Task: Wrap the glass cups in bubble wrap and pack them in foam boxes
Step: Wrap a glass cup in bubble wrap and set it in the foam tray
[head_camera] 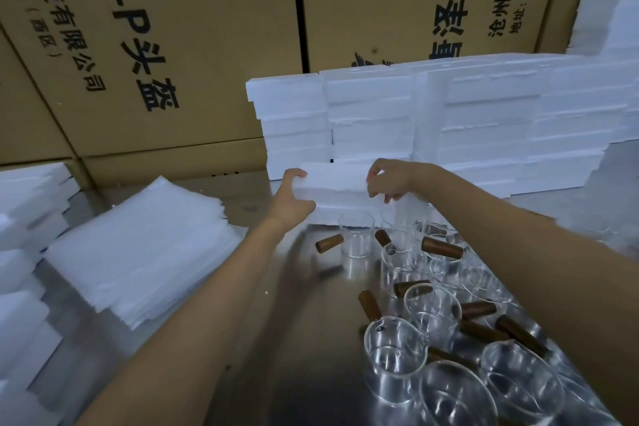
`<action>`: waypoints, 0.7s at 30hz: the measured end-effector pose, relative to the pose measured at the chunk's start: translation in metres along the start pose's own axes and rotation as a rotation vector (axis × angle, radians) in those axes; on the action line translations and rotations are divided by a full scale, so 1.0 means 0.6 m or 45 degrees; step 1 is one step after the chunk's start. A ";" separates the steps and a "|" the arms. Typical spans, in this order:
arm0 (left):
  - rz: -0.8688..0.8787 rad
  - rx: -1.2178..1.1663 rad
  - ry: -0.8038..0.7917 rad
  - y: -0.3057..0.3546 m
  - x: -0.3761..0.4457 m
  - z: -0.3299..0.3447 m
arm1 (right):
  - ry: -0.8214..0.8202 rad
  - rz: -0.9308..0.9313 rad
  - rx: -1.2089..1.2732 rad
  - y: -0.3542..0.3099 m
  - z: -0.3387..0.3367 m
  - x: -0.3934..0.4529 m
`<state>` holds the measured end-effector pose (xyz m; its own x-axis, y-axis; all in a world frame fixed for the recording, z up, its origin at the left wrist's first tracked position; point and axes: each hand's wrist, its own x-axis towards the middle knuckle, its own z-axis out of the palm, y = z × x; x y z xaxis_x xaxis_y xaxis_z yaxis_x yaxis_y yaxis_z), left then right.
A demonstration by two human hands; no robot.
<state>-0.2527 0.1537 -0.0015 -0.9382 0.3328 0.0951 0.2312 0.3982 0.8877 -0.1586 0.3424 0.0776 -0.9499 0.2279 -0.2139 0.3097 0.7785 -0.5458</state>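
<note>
Both my hands hold one white foam box (333, 180) at the front of a low foam stack, far across the steel table. My left hand (294, 199) grips its left end, thumb on top. My right hand (390, 180) pinches its right end with curled fingers. Several glass cups (397, 353) with brown wooden handles (442, 247) stand crowded on the table's right side, under my right forearm. One cup (357, 235) stands just below the held box. A thick pile of white wrap sheets (138, 245) lies to the left.
A wall of stacked foam boxes (484, 124) rises behind the held one, reaching the upper right. More foam pieces (24, 252) sit at the left edge. Large printed cardboard cartons (173, 45) close off the back. Bare steel table (304, 339) shows between my forearms.
</note>
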 end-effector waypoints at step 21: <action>-0.081 -0.171 -0.206 0.049 -0.015 0.037 | 0.247 0.276 0.308 0.053 -0.024 -0.002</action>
<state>-0.2316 0.1813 0.0138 -0.8938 0.4475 -0.0272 0.1261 0.3091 0.9426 -0.1482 0.3753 0.0720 -0.8442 0.4970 -0.2005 0.4834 0.5446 -0.6853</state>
